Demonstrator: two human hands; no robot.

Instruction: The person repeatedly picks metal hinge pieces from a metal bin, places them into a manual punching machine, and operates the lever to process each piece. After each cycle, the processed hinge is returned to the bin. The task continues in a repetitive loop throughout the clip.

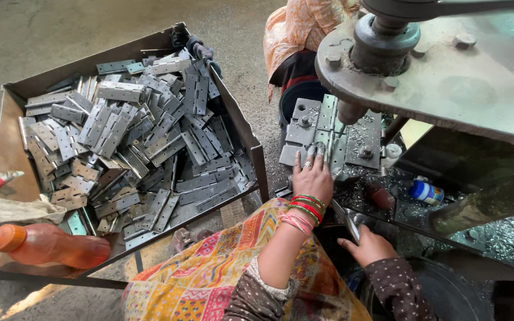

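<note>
Fingers of the left hand (312, 177) lie flat, not clenched, pressing a grey metal hinge (330, 138) onto the press bed (364, 134), just under the punch (347, 112). Below and to its right, the right hand (369, 245) curls closed around a metal lever (346, 220). Far left of both sits a tray (13, 154) heaped with hinges (144, 142), an orange bottle (49, 245) at its near edge.

My left hand (312, 177) presses flat on a grey hinge (328, 134) lying on the press plate (367, 134) under the punch (349, 112). My right hand (369, 245) grips a metal lever (347, 223) lower down. At my left, a tray (13, 151) holds heaped hinges (144, 142) and 1 orange bottle (49, 245).
</note>
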